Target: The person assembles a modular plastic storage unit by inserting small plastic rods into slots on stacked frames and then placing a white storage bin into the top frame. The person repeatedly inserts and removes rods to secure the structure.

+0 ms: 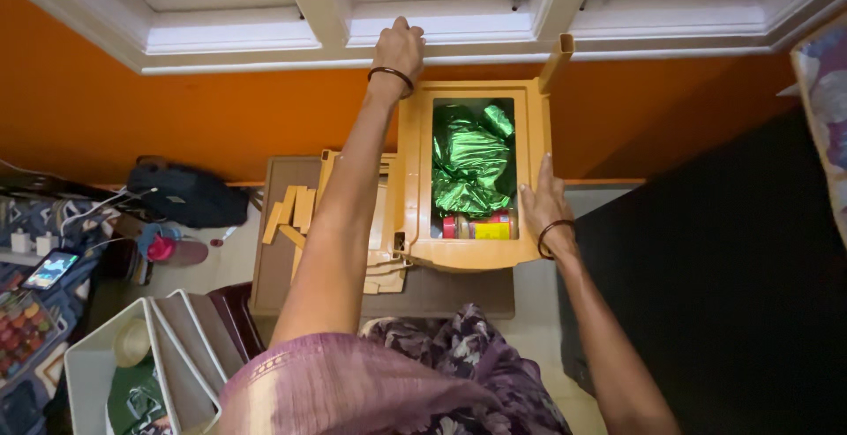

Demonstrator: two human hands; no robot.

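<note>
Right hand [547,206] is lying flat, fingers pressed together, on the right rim of the upturned orange plastic stool [413,179] below the window frame [459,20], left hand [399,47] is bracing there, fingers curled; better gripping the rim firmly.

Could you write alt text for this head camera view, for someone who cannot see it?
Seen from above, the person's right hand rests on the rim of an orange-tan plastic frame, through which crumpled shiny green foil shows. The left hand reaches up to a white window frame above an orange wall.
</note>
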